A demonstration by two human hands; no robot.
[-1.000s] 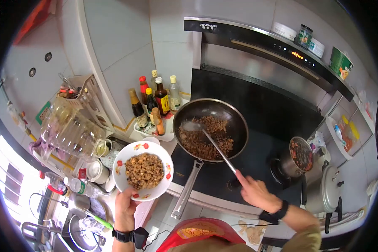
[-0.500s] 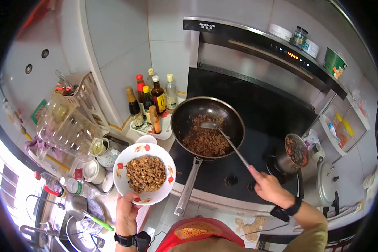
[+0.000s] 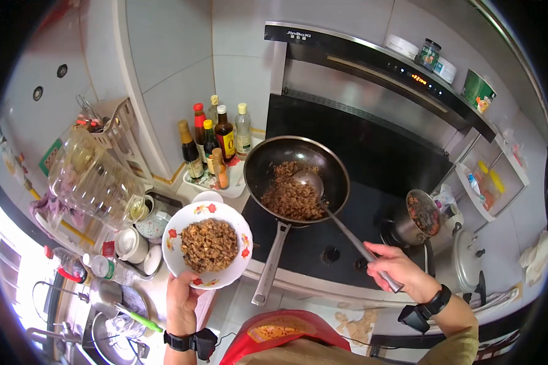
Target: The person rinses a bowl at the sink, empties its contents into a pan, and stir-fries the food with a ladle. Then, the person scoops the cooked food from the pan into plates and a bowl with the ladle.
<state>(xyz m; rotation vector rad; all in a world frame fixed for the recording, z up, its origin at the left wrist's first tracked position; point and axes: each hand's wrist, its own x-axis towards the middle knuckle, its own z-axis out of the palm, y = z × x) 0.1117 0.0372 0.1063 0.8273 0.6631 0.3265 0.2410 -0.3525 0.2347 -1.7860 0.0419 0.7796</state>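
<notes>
My left hand (image 3: 181,295) is closed on the near rim of a white bowl (image 3: 175,263) with red and yellow flowers. Brown minced food (image 3: 209,244) fills the bowl's middle. My right hand (image 3: 402,271) grips the handle of a metal ladle (image 3: 350,237), whose head rests among the cooked brown mince (image 3: 286,198) in a dark wok (image 3: 330,159). The wok sits on the black stove, its metal handle (image 3: 271,264) pointing towards me and touched by neither hand. The bowl is held to the left of the wok, apart from it.
Several sauce bottles (image 3: 224,134) stand on a tray (image 3: 233,190) behind the bowl. To the right are a small pot (image 3: 402,230) with dark red contents and a lidded pressure cooker (image 3: 463,261). A large clear plastic jug (image 3: 91,179) and the sink are on the left.
The ladle's head has turned and shifted slightly right within the mince, which is now heaped differently. My right hand's grip has changed, with the handle end now showing below it. The bowl stays nearly still.
</notes>
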